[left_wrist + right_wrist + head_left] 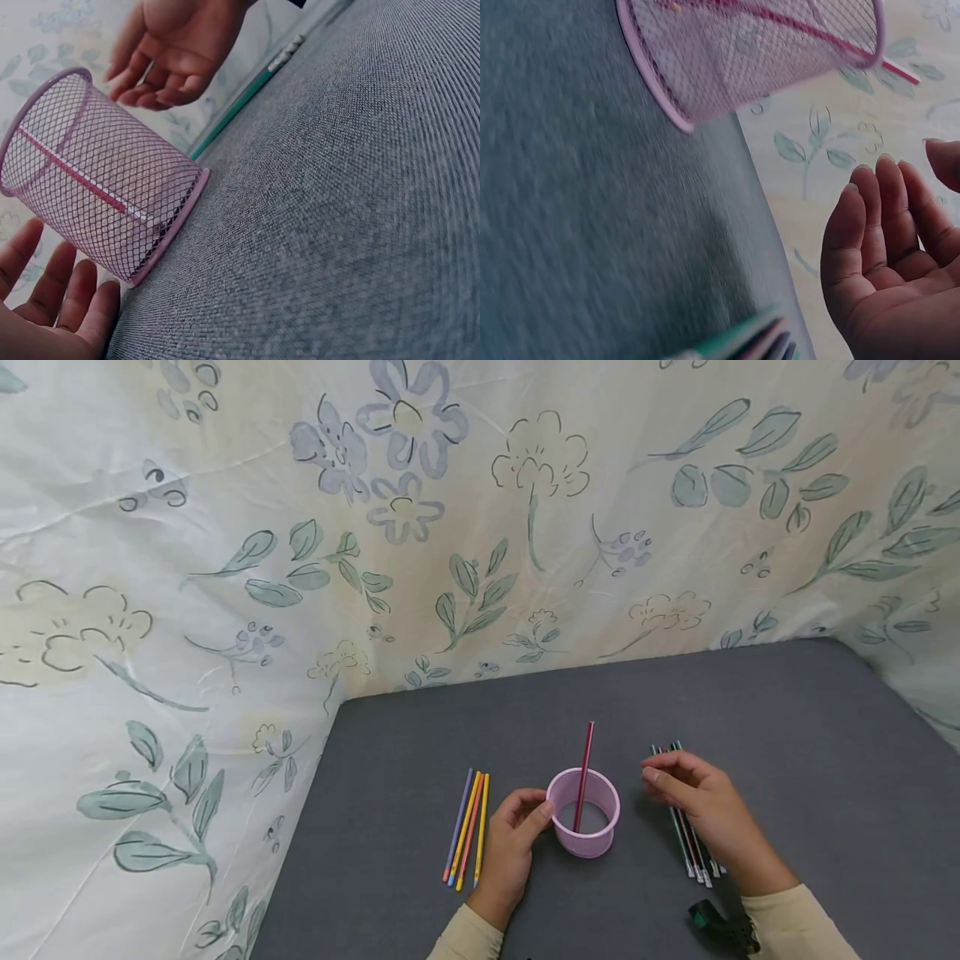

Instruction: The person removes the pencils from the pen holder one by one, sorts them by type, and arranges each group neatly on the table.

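A pink mesh pencil cup [587,843] stands upright on the grey table, with one dark red pencil [584,768] leaning inside it. My left hand [513,843] is at the cup's left side, thumb and fingertips at its wall near the rim; the left wrist view shows those fingers [56,292] loosely extended beside the mesh. To the cup's right, my right hand [705,806] hovers over a bunch of pencils [693,852], partly hiding them. Its fingers [889,217] are loosely bent, thumb apart, with nothing between them.
Left of my left hand lie several pencils [465,827] in purple, yellow and orange. A black strap-like object with a green patch [712,922] is by my right wrist. Flower-printed cloth [450,527] hangs behind the grey tabletop [420,727] and along its left side.
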Motion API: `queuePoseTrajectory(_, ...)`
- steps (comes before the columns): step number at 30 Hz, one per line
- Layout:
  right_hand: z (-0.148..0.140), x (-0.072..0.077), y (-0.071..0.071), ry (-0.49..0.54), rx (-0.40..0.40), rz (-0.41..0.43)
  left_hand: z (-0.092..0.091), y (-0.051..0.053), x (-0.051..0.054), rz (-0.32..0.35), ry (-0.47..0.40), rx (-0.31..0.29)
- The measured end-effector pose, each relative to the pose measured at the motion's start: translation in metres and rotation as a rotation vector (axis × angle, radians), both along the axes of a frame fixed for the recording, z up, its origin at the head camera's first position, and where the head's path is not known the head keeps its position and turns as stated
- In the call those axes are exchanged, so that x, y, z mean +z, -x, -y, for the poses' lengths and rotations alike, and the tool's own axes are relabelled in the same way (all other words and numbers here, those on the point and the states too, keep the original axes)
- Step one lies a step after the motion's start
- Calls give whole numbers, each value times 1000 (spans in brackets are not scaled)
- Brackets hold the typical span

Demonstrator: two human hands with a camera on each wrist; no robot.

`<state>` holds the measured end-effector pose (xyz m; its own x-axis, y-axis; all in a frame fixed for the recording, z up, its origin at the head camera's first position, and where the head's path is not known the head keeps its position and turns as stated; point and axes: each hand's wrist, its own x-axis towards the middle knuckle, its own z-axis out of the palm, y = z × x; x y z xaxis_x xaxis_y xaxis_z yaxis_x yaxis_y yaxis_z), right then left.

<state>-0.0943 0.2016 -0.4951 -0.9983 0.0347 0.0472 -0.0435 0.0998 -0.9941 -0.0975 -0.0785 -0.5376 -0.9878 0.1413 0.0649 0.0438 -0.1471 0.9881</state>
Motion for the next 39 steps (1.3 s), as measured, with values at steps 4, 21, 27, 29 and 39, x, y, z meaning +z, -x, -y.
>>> queuePoseTrajectory(4, 10, 0, -1, -9, 18, -13, -1, 0, -1, -2, -5, 3)
queuePoseTrajectory(21, 43, 0, 8, -27, 30, -38, -2, -4, -4, -6, -10, 9)
queuePoseTrajectory(27, 50, -1, 13, -53, 44, -66, -2, -5, -4, -7, -16, 9)
queuePoseTrajectory(29, 53, -1, 15, -66, 41, -70, -2, -4, -3, -6, -20, 8)
queuePoseTrajectory(39, 62, 1, 19, -103, 19, -60, -3, -3, 0, 9, -26, 5)
